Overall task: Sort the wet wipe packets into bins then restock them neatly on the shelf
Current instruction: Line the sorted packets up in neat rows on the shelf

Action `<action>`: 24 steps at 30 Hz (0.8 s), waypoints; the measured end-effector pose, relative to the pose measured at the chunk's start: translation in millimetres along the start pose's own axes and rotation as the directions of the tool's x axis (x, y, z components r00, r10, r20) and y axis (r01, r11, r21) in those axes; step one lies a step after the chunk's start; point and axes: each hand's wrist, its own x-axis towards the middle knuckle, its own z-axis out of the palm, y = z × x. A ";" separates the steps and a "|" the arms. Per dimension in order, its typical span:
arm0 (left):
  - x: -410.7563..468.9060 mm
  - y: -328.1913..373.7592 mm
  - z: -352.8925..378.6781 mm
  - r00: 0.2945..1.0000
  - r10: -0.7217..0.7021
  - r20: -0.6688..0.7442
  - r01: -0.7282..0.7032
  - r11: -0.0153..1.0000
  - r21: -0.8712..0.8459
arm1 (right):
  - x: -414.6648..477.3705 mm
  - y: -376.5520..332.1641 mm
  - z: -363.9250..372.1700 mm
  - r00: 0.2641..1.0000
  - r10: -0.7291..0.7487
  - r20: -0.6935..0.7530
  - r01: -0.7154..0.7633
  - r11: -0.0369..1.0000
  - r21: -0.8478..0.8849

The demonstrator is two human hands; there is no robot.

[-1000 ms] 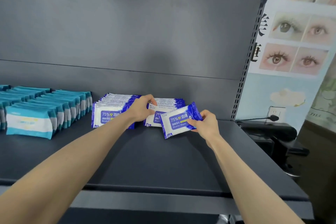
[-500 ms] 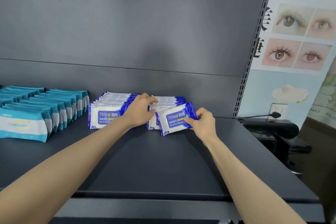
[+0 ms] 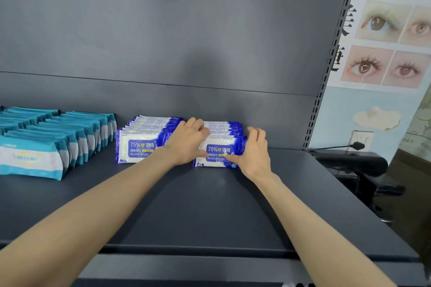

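1. Shelf (image 3: 210, 212): a dark grey deck. All stock in view stands along the back panel (image 3: 186, 30). The front half and the right end of the deck carry no packets.

2. Teal wet wipe packets (image 3: 58, 137): several rows at the left, standing on edge and faced forward. These rows appear finished.

3. Left blue row (image 3: 140, 147): 75% alcohol wipe packets, on edge, packed front to back, just beside the teal stock. This row looks complete and aligned.

4. Right blue row (image 3: 224, 127): the same product, just beside the left blue row. It looks shorter and is the row being built.

5. Front blue packet (image 3: 218, 155): upright on the deck, touching the front of the right blue row, label forward.

6. Left hand (image 3: 186, 144): fingers curled over the top of the right blue row, thumb against the front blue packet's left edge.

7. Right hand (image 3: 254, 154): fingers curled over the front blue packet's right end, thumb on its face, gripping it.

Status: no bins are in view, so sorting cannot be verified. Restocking appears well advanced. Remaining, as judged: square the front blue packet, release it, add any outstanding packets.
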 end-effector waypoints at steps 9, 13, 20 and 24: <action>3.9 -6.4 3.6 0.984 0.039 0.174 -0.051 0.997 0.061 | 21.5 -4.7 -11.7 0.925 -0.183 0.332 0.301 0.887 -0.351; 9.9 -6.2 2.7 0.978 0.034 0.205 -0.039 0.999 0.020 | 22.9 -4.9 -10.0 0.920 -0.168 0.353 0.311 0.861 -0.403; 8.4 -4.8 1.1 0.979 0.030 0.201 -0.048 0.995 0.088 | 19.3 -10.3 -7.3 0.924 -0.160 0.348 0.323 0.812 -0.486; 1.6 -6.4 -3.8 0.979 0.010 0.206 -0.044 0.986 0.159 | 18.9 -17.3 -9.4 0.926 -0.110 0.361 0.300 0.794 -0.528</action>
